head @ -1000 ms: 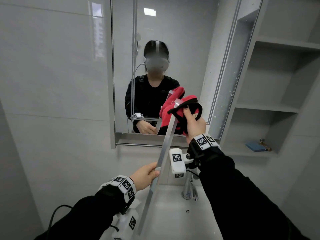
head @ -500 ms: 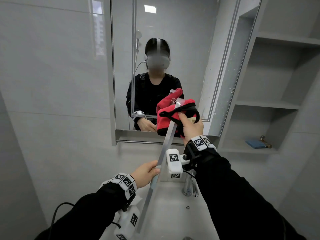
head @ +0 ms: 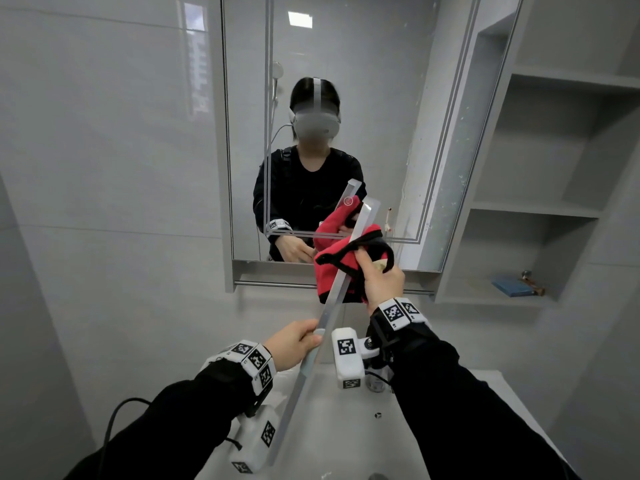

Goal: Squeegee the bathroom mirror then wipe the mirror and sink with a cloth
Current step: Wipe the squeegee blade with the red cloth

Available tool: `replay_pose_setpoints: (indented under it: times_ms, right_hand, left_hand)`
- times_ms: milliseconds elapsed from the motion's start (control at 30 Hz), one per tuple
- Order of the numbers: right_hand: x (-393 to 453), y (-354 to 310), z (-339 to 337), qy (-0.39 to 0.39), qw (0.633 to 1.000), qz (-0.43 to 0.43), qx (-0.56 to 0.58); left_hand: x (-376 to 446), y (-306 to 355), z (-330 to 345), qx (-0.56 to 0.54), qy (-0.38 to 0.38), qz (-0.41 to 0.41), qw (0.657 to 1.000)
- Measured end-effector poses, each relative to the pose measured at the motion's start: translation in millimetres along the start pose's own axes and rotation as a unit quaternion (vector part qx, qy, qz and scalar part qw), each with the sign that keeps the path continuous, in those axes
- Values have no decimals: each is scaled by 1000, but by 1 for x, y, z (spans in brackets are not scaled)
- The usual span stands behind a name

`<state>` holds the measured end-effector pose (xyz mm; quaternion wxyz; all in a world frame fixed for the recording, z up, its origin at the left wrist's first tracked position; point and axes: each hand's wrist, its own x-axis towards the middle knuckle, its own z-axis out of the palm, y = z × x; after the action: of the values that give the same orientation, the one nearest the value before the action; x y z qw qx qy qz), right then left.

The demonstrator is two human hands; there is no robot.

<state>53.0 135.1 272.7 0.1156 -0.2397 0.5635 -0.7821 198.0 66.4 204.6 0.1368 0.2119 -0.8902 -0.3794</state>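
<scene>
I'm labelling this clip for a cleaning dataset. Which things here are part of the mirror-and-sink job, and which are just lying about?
Part of the job:
squeegee, held by left hand
red cloth, gripped by right hand
mirror
sink

Lying about:
blue item on the shelf
faucet

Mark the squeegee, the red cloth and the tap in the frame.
squeegee (head: 333,295), head view, bare metal blade below the cloth.
red cloth (head: 335,252), head view, its red front.
tap (head: 375,384), head view, chrome base below the wrist.
</scene>
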Motion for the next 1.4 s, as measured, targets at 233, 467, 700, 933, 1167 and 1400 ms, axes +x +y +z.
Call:
replay_pose_setpoints:
  times_ms: [233,467,700,933,1167,1400]
  right_hand:
    - [7,-2,1,-23,999,-27,-19]
    - [4,8,-5,-44,996,69,25]
    - [-13,38,-22,-59,963,243,96]
    - [-37,57,-4,-154,976,152,-40]
    - [-40,60,12,-125,982,101,-103]
    - [-34,57,17,-119,979,91,-139]
  left_hand:
    - [-3,3,1,-35,-28,-19,999]
    - [-4,-3,-7,-67,3,-44,997]
    - [0,-1,-32,-125,94,-66,985]
    - [-3,14,-32,-145,67,-51,986]
    - [-11,22,-31,-194,32,-34,980]
    - [-9,22,-25,-211,44,-38,976]
